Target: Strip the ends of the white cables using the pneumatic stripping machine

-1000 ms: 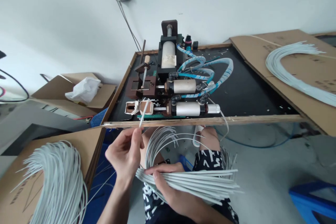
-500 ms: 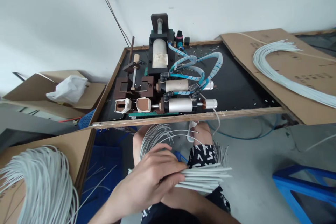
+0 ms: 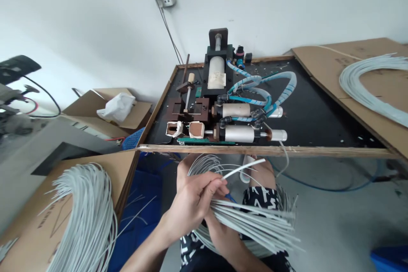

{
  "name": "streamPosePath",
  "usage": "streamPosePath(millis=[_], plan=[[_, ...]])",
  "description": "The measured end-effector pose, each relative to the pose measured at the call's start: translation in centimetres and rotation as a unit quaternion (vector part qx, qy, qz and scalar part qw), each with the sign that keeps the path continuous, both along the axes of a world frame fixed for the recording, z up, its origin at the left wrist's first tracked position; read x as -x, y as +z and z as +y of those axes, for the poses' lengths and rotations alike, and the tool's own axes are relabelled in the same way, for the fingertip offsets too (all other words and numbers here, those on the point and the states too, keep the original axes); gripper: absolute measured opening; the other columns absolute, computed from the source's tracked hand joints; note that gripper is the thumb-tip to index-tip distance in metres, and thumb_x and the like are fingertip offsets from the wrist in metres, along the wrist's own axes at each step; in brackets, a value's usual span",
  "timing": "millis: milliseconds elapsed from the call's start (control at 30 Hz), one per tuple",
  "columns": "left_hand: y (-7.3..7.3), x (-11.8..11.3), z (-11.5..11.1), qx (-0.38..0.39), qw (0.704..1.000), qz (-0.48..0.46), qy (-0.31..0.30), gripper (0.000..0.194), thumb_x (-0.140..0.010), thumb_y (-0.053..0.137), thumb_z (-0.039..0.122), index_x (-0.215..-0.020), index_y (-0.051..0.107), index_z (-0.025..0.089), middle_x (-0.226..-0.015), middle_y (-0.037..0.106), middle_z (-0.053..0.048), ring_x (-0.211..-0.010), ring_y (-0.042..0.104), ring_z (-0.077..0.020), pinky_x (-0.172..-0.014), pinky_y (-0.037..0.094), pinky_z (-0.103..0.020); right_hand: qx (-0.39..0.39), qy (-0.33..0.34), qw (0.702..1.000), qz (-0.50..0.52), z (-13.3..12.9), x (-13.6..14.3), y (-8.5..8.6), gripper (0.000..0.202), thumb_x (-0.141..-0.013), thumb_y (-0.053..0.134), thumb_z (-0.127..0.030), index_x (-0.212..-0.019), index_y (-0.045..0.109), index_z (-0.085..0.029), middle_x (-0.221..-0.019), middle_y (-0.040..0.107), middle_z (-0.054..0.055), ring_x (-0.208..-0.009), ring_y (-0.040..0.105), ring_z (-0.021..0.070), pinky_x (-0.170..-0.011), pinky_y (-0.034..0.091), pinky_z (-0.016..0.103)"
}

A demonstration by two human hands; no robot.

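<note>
My left hand (image 3: 194,195) pinches a white wire (image 3: 244,168) between thumb and fingers, its free end pointing up and right. Below it, my right hand (image 3: 223,236) is wrapped round a bundle of white wires (image 3: 255,221), whose ends fan out to the right. Most of the right hand's fingers are hidden behind the bundle and the left hand. The long wires loop over my lap between my knees. Beyond both hands, on the black bench, stands a pneumatic machine (image 3: 237,134) with silver cylinders and blue-striped hoses; neither hand touches it.
On cardboard at the left lies a thick bundle of white wires (image 3: 84,208). Another coiled bundle (image 3: 360,78) rests on cardboard at the right. The bench's wooden edge (image 3: 270,150) runs in front of me. An open carton (image 3: 92,114) stands at the far left.
My left hand has come off the bundle and lifted a wire up, apart from the rest. The bundle's ends now spread more and tilt downward. My view has turned left.
</note>
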State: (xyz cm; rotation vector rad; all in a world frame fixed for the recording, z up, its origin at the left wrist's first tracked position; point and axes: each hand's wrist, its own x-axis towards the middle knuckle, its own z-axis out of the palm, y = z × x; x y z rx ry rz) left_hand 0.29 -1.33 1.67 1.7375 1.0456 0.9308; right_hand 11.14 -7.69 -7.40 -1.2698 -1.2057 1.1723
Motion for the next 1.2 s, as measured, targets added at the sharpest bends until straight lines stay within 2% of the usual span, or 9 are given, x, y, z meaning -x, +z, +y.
streamPosePath(millis=[67,133,267,367,433,633,867,1200], plan=[[-0.3,0.3,0.2,0.021,0.997,-0.053,0.053,0.027,-0.103,0.051,0.030,-0.091,0.074,0.019,-0.079,0.077,-0.004,-0.063,0.074,-0.0155,-0.059,0.060,-0.023,0.003,-0.024,0.999,0.035,0.4,0.2,0.7,0.022,-0.097,0.065,-0.042,-0.103,0.074,-0.024,-0.097,0.080,0.005,-0.096,0.075,0.0260,-0.085,0.063,0.034],[-0.6,0.7,0.7,0.027,0.985,-0.102,0.138,0.026,-0.100,0.056,0.034,-0.090,0.073,0.018,-0.073,0.076,-0.004,-0.055,0.071,-0.0155,-0.049,0.056,-0.022,0.001,-0.030,0.996,0.089,0.7,0.5,1.3,0.024,-0.097,0.065,-0.043,-0.105,0.076,-0.024,-0.104,0.081,0.006,-0.102,0.075,0.0261,-0.091,0.062,0.034],[-1.6,2.4,2.5,-0.007,0.942,-0.137,0.306,0.023,-0.092,0.068,0.035,-0.083,0.075,0.016,-0.060,0.068,-0.001,-0.043,0.059,-0.0117,-0.043,0.049,-0.021,0.033,0.023,0.990,0.136,1.0,0.4,2.5,0.030,-0.101,0.059,-0.042,-0.116,0.078,-0.025,-0.117,0.079,0.006,-0.113,0.073,0.0261,-0.102,0.057,0.033],[-2.2,3.5,3.7,-0.023,0.925,-0.126,0.357,0.021,-0.087,0.072,0.034,-0.078,0.075,0.016,-0.052,0.060,0.003,-0.039,0.047,-0.0077,-0.039,0.038,-0.019,0.049,0.027,0.992,0.114,1.0,0.1,2.7,0.030,-0.102,0.058,-0.043,-0.116,0.078,-0.026,-0.119,0.079,0.005,-0.113,0.073,0.0256,-0.102,0.057,0.032],[-2.4,3.7,4.0,-0.024,0.924,-0.117,0.362,0.020,-0.086,0.073,0.034,-0.076,0.074,0.016,-0.052,0.059,0.003,-0.039,0.044,-0.0074,-0.038,0.035,-0.019,0.046,0.030,0.991,0.121,1.0,0.0,2.5,0.030,-0.101,0.058,-0.043,-0.117,0.078,-0.027,-0.119,0.079,0.005,-0.113,0.073,0.0256,-0.102,0.057,0.032],[-2.9,3.2,3.9,-0.032,0.945,-0.072,0.318,0.025,-0.088,0.068,0.036,-0.072,0.073,0.017,-0.054,0.061,0.002,-0.043,0.049,-0.0101,-0.046,0.042,-0.022,0.044,0.037,0.989,0.135,1.0,-0.1,2.0,0.032,-0.100,0.061,-0.045,-0.116,0.078,-0.024,-0.115,0.080,0.008,-0.112,0.074,0.0286,-0.100,0.059,0.036],[-3.1,3.0,4.9,-0.012,0.933,-0.079,0.352,0.024,-0.085,0.069,0.037,-0.072,0.072,0.017,-0.050,0.056,0.003,-0.042,0.047,-0.0099,-0.043,0.040,-0.021,0.037,0.010,0.990,0.134,0.7,0.2,1.5,0.030,-0.099,0.061,-0.044,-0.115,0.078,-0.024,-0.115,0.079,0.007,-0.112,0.073,0.0266,-0.101,0.057,0.036],[-3.1,3.0,4.9,0.016,0.922,-0.106,0.371,0.023,-0.083,0.070,0.038,-0.076,0.073,0.017,-0.048,0.056,0.003,-0.037,0.047,-0.0099,-0.038,0.039,-0.021,0.024,0.022,0.992,0.123,1.0,0.0,1.3,0.028,-0.101,0.060,-0.043,-0.114,0.078,-0.026,-0.115,0.080,0.006,-0.110,0.074,0.0253,-0.099,0.059,0.034]])
